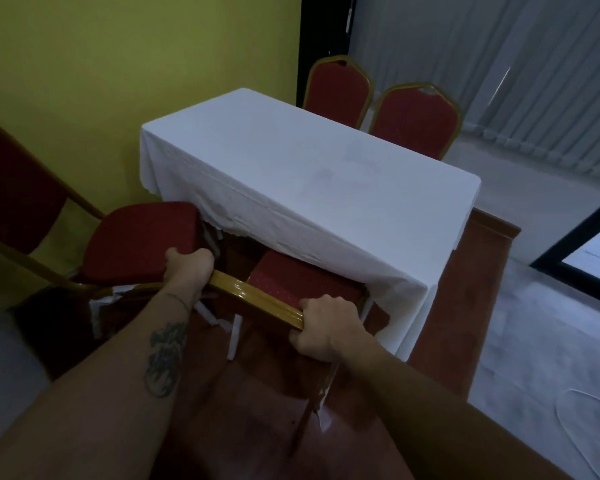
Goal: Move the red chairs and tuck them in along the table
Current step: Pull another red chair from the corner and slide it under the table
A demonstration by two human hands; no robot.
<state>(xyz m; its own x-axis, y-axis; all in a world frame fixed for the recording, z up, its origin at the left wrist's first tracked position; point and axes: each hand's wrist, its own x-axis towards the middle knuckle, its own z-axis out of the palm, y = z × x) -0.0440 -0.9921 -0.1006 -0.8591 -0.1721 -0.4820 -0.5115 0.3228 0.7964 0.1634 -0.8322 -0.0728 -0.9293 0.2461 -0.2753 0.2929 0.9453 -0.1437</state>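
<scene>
A table under a white cloth (pixel 291 168) stands ahead of me. Both hands grip the gold top rail (pixel 257 297) of a red chair at its near side: my left hand (pixel 187 266) on the rail's left end, my right hand (pixel 328 327) on its right end. That chair's red seat (pixel 298 278) reaches partly under the hanging cloth. A second red chair (pixel 142 233) stands to the left, angled, its seat corner touching the cloth. Two more red chairs (pixel 336 90) (pixel 414 119) stand at the table's far side, their backs upright.
A yellow wall (pixel 118 64) runs close along the table's left end. The table and chairs stand on a reddish-brown raised floor (pixel 461 306) whose edge drops to grey floor on the right. Grey vertical blinds (pixel 534 64) hang at the back right. A white cable (pixel 575 410) lies on the grey floor.
</scene>
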